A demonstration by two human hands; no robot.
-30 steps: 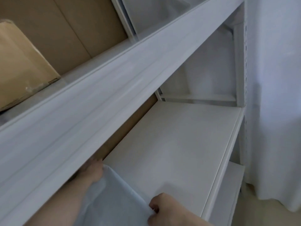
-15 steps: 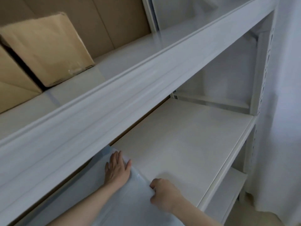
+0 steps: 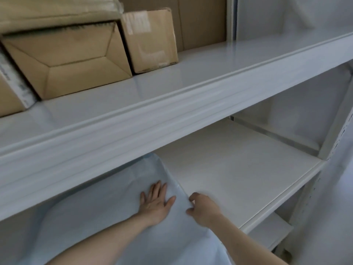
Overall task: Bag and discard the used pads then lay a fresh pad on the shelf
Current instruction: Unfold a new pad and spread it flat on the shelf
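Note:
A pale blue pad (image 3: pixel 107 205) lies spread over the left part of the white middle shelf (image 3: pixel 238 169). My left hand (image 3: pixel 155 201) presses flat on the pad near its right edge, fingers straight and spread. My right hand (image 3: pixel 202 208) is just beside that edge with thumb and fingers curled at the pad's border; whether it pinches the edge is unclear. The pad's back part is hidden under the upper shelf (image 3: pixel 172 104).
Cardboard boxes (image 3: pixel 72 60) (image 3: pixel 150 41) stand on the upper shelf at the left. The right half of the middle shelf is bare white board. A lower shelf (image 3: pixel 267 236) shows at the bottom right, with a white curtain (image 3: pixel 336 197) at the far right.
The view has tilted up and left, bringing the boxes into sight. My left hand moved from the pad's far corner to lie flat on it. My right hand stays at the edge.

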